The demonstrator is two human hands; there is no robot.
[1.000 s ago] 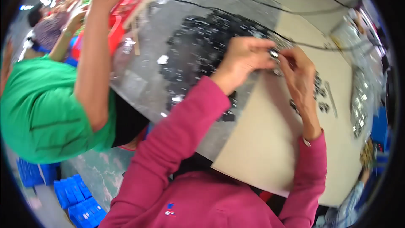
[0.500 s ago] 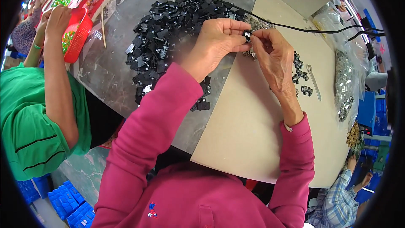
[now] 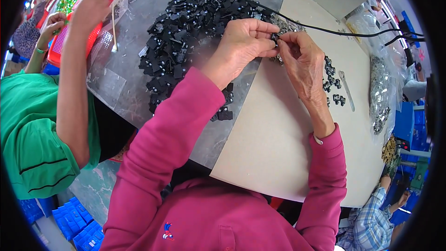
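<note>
My left hand [image 3: 241, 42] and my right hand [image 3: 303, 62] meet above the seam between the grey and beige surfaces. Fingertips of both pinch one small black plastic part [image 3: 274, 38], mostly covered by the fingers. To the left and behind my left hand spreads a heap of flat black plastic pieces [image 3: 169, 42]. Just beyond my fingertips lies a pile of small silvery metal bits [image 3: 290, 25]. Beside my right hand, several small black parts with metal in them [image 3: 330, 73] rest on the beige board [image 3: 265, 125].
A slim metal tool [image 3: 346, 91] lies right of the small parts. Black cables [image 3: 320, 31] cross the far side. A clear bag of metal pieces [image 3: 378, 83] stands at the right edge. At left, a person in green [image 3: 42, 135] works near a red basket [image 3: 93, 37].
My hands stay almost in place; the part between my fingertips has turned slightly and shows less. At left, the co-worker's hands have moved apart and the red basket has shifted.
</note>
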